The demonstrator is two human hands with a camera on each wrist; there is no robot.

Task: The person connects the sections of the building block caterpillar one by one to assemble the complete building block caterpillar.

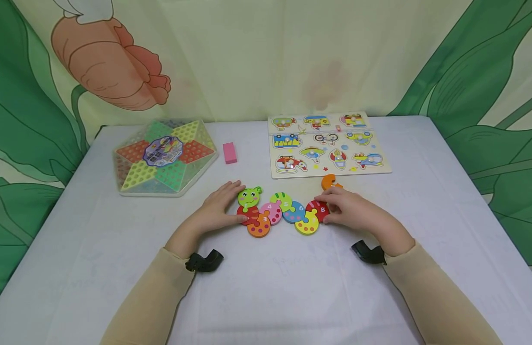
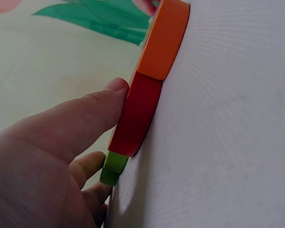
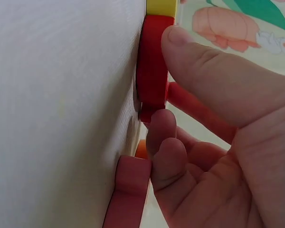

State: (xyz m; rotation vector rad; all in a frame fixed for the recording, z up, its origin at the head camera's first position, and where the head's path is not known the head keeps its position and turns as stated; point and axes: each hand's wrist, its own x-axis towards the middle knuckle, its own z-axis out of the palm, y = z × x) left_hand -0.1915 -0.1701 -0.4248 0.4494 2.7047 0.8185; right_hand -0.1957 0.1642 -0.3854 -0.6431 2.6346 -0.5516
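A flat caterpillar puzzle of joined, numbered round pieces lies on the table, its green smiling head (image 1: pixel 249 197) at the left end. My left hand (image 1: pixel 214 209) lies beside that end; its thumb touches the red piece (image 2: pixel 137 116) below the head, with fingers near the green edge (image 2: pixel 115 168). At the other end, my right hand (image 1: pixel 354 211) pinches the red piece numbered 8 (image 1: pixel 318 211), thumb on its side (image 3: pixel 154 61). Just past the right fingers lies a loose orange piece (image 1: pixel 329 182), partly covered. In the right wrist view a pinkish-red piece (image 3: pixel 128 190) sits near the fingertips.
Behind the left hand stands a clear hexagonal box (image 1: pixel 171 160) of coloured pieces. A pink block (image 1: pixel 229 153) lies to its right. Farther right is a vehicle puzzle board (image 1: pixel 326 170). The white-covered table (image 1: pixel 274 297) ends at a printed curtain (image 1: pixel 248 62).
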